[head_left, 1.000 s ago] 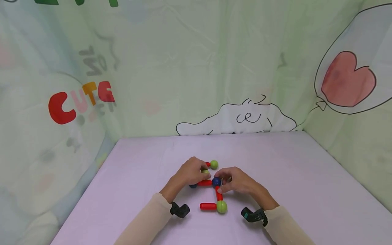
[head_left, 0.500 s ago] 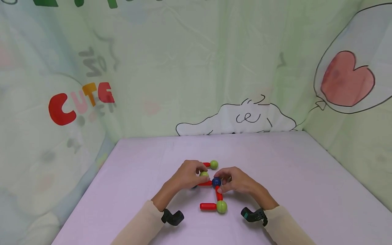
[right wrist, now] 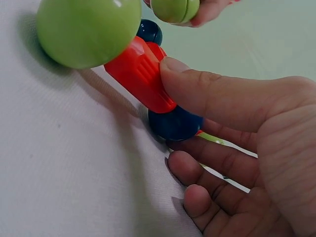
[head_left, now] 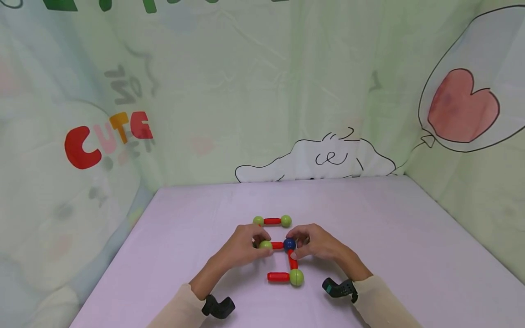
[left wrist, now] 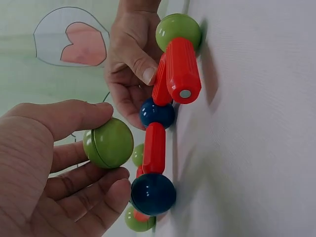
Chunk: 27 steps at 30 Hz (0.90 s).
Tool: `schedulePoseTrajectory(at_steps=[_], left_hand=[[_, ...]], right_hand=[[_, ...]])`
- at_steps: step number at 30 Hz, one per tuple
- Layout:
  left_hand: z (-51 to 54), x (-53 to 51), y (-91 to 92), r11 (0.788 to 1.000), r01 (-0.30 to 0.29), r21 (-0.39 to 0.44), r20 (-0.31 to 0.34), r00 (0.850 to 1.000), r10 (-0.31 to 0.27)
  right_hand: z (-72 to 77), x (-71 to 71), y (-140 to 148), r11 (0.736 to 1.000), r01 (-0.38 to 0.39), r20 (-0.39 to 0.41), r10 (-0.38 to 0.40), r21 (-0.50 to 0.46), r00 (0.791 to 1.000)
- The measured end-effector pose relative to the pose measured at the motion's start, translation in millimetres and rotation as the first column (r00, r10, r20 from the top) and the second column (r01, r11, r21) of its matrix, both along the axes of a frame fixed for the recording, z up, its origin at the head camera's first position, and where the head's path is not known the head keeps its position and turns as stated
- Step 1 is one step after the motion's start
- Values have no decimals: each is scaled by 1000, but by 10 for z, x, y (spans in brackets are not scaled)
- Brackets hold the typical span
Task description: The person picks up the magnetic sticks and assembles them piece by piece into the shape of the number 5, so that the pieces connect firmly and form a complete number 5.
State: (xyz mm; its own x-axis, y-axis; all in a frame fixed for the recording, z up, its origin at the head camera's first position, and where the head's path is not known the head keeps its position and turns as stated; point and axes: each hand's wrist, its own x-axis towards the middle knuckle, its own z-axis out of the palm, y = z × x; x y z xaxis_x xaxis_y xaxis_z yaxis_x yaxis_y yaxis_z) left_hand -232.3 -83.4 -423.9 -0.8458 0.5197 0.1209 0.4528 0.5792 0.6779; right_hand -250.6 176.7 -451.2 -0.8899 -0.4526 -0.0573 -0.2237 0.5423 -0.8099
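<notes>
A loose green ball [left wrist: 109, 143] sits between the thumb and fingers of my left hand [head_left: 245, 246], apart from the pieces beside it. My right hand [head_left: 319, 242] holds the joined pieces at a corner, its thumb on a red magnetic rod [right wrist: 143, 74] and its fingers by a blue ball [head_left: 289, 245]. From that blue ball another red rod [left wrist: 154, 148] runs to a second blue ball [left wrist: 153, 194], which the left hand hides in the head view. Toward the front, the gripped rod meets a green ball [head_left: 296, 277] with a further red rod [head_left: 278, 277] on it.
Farther back on the pale tabletop [head_left: 369, 218] lies a red rod [head_left: 272, 221] between two green balls, one at its left end [head_left: 258, 221] and one at its right [head_left: 286, 221]. A printed curtain [head_left: 262, 91] hangs around the table.
My left hand has drawn leftward and nearer, bringing the green ball along and uncovering the back-left green ball and rod. The right hand stays in place.
</notes>
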Motion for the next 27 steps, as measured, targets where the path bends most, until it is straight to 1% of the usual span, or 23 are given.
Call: schedulePoseTrajectory(at_steps=[5,10,15,18,21,27], left_hand=[[-41,46,-76,1000,-1,18,26,1000,0],[-100,97,-145,999,-17,35,84,996,14],[-111,139,-180,999,-18,27,127,992,14],[-104,153,-200,1000,-2,-1,151,989,2],[-97,159,-216,999,28,-22,184,983,-23],[-103,164,-216,995,90,-34,236,969,-80]], right_hand=[[-4,2,5,1000,5,-2,-5,4,1000],[-8,-1,4,1000,9,4,-9,3,1000],[-5,-6,-6,1000,22,11,-22,3,1000],[-7,-6,-13,1000,24,15,-24,2,1000],[-7,-6,-17,1000,27,19,-27,1,999],[-5,-1,-16,999,35,21,-35,5,999]])
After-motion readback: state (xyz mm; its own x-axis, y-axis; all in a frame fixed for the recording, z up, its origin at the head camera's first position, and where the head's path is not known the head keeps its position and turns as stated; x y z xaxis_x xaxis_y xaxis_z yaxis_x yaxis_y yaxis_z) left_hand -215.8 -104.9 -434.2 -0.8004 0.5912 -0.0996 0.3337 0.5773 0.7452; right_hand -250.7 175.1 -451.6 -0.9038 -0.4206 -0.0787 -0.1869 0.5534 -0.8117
